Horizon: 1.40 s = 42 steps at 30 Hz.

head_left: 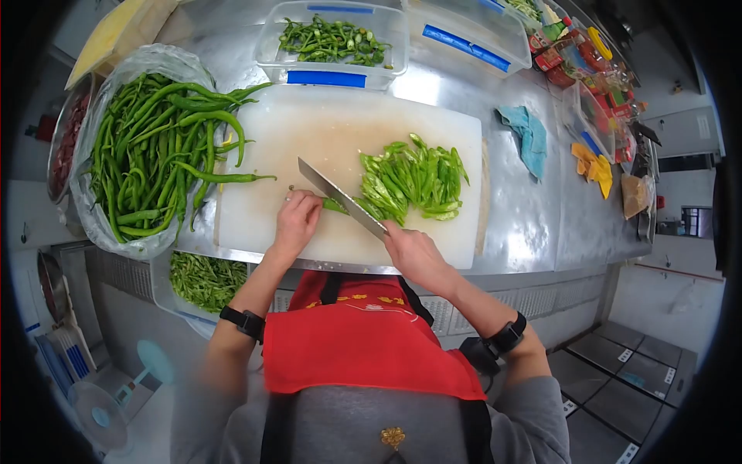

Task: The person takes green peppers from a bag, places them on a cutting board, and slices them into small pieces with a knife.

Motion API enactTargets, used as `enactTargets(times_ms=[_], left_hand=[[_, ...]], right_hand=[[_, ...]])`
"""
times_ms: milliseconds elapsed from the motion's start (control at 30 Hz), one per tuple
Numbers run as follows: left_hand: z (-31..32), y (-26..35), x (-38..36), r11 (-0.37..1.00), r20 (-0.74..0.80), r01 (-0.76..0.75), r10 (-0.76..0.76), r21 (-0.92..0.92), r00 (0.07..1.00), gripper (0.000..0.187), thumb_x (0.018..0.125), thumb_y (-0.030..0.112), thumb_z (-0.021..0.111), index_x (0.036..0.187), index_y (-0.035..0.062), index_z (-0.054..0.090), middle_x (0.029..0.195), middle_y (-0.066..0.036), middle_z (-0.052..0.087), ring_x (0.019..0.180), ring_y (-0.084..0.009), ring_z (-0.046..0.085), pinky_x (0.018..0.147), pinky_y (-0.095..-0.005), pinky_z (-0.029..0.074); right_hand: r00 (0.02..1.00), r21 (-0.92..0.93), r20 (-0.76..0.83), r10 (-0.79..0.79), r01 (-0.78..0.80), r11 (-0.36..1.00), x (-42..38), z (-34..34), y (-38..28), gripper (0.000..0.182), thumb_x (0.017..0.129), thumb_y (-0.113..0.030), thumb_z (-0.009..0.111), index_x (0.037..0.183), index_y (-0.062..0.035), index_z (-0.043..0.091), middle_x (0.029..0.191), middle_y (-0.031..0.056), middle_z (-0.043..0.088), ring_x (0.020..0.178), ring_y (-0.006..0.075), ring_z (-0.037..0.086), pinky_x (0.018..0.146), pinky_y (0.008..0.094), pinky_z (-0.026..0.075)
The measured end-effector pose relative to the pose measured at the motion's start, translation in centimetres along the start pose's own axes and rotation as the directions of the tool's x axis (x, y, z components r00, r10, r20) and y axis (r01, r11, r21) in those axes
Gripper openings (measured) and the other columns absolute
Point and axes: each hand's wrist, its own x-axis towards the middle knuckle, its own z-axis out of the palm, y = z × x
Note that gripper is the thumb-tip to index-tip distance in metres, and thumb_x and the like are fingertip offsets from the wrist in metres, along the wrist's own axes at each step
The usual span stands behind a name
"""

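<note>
My right hand is closed around the handle of a broad kitchen knife, its blade slanting up and left over the white cutting board. My left hand has its fingers curled on a green chili pepper, left of the blade. Part of that pepper is hidden behind fingers and knife. Right of the blade lies a heap of sliced green peppers. A clear plastic bag full of long whole green chili peppers stands at the board's left, some tips reaching over it.
Behind the board stands a clear bin holding pepper pieces. Another bin with cut greens sits below the counter's front edge. A blue cloth and a yellow cloth lie to the right, near several bottles.
</note>
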Motion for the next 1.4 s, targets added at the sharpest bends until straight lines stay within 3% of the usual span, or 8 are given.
enactTargets(times_ms=[100,200,500,600,733,933,1133,1400], left_hand=[[-0.4,-0.2,0.0,1.0,0.016,-0.023,0.023,-0.002,1.0,0.016,0.073,-0.006,0.066,0.084,0.003,0.061,0.088,-0.011,0.06,0.083,-0.0307,0.058,0.072,-0.0378,0.048],[-0.3,0.0,0.0,1.0,0.003,-0.003,0.003,-0.011,1.0,0.015,0.074,-0.007,0.066,0.085,0.0026,0.06,0.088,-0.011,0.06,0.082,-0.0305,0.059,0.072,-0.0371,0.048],[0.0,-0.3,0.5,0.999,-0.017,0.028,-0.029,-0.032,0.999,0.015,0.074,-0.005,0.066,0.084,0.0032,0.06,0.087,-0.011,0.06,0.081,-0.0301,0.058,0.071,-0.0374,0.048],[0.1,-0.3,0.4,0.999,-0.024,0.043,-0.044,-0.028,0.999,0.015,0.073,-0.005,0.066,0.084,0.0036,0.06,0.086,-0.01,0.059,0.082,-0.0302,0.058,0.071,-0.0377,0.048],[-0.3,-0.6,1.0,0.997,-0.01,-0.076,0.076,0.001,0.997,0.015,0.073,-0.005,0.066,0.084,0.0033,0.06,0.084,-0.011,0.06,0.081,-0.0305,0.058,0.07,-0.0381,0.048],[0.0,-0.7,0.9,0.998,0.007,0.06,-0.06,-0.026,0.998,0.014,0.073,-0.005,0.066,0.083,0.0032,0.059,0.083,-0.011,0.059,0.079,-0.0307,0.058,0.07,-0.0382,0.048],[-0.5,-1.5,1.1,0.997,0.022,-0.071,0.072,-0.038,0.997,0.013,0.074,-0.005,0.064,0.083,0.0029,0.059,0.082,-0.012,0.059,0.079,-0.0312,0.058,0.069,-0.0385,0.048],[0.0,-1.5,0.8,0.997,0.039,0.08,-0.079,-0.023,0.996,0.013,0.074,-0.004,0.065,0.083,0.0038,0.058,0.082,-0.011,0.059,0.081,-0.0316,0.058,0.073,-0.0406,0.048]], right_hand=[[0.998,0.023,-0.055,-0.036,0.038,0.999,-0.6,-0.9,-0.5,0.024,0.093,-0.014,0.048,0.114,-0.0029,0.048,0.068,0.0243,0.061,0.064,0.0453,0.06,0.059,0.0552,0.046],[0.999,-0.056,0.021,0.026,-0.025,0.998,-1.9,-2.4,-1.7,0.024,0.093,-0.014,0.048,0.114,-0.0029,0.048,0.067,0.0244,0.061,0.063,0.0449,0.059,0.059,0.0547,0.046],[0.999,0.017,-0.043,-0.006,0.007,1.0,-1.2,-1.9,-1.7,0.023,0.093,-0.013,0.049,0.112,-0.0026,0.048,0.071,0.025,0.061,0.067,0.0462,0.059,0.06,0.0547,0.046],[0.999,0.005,0.012,0.033,-0.033,0.999,-0.9,-0.8,-1.1,0.022,0.092,-0.012,0.049,0.112,-0.0028,0.048,0.072,0.0253,0.062,0.068,0.0461,0.059,0.061,0.0545,0.046],[0.999,0.055,-0.027,0.036,-0.034,0.998,0.3,-0.2,-0.9,0.022,0.092,-0.012,0.048,0.112,-0.0023,0.049,0.071,0.0252,0.061,0.067,0.0465,0.059,0.061,0.055,0.046],[0.998,0.047,-0.041,0.038,-0.036,0.998,-1.2,-1.0,-1.5,0.02,0.093,-0.013,0.049,0.109,-0.0014,0.048,0.067,0.0256,0.06,0.065,0.0472,0.059,0.06,0.0561,0.046],[0.999,0.086,-0.036,0.037,-0.034,0.996,-0.1,-0.3,-1.0,0.025,0.092,-0.012,0.049,0.114,-0.0002,0.047,0.069,0.0264,0.061,0.066,0.0474,0.059,0.061,0.056,0.046],[0.996,0.146,-0.062,0.066,-0.057,0.988,0.4,1.6,-1.1,0.023,0.093,-0.012,0.051,0.11,0.0031,0.048,0.068,0.0284,0.059,0.067,0.0483,0.058,0.06,0.0546,0.045]])
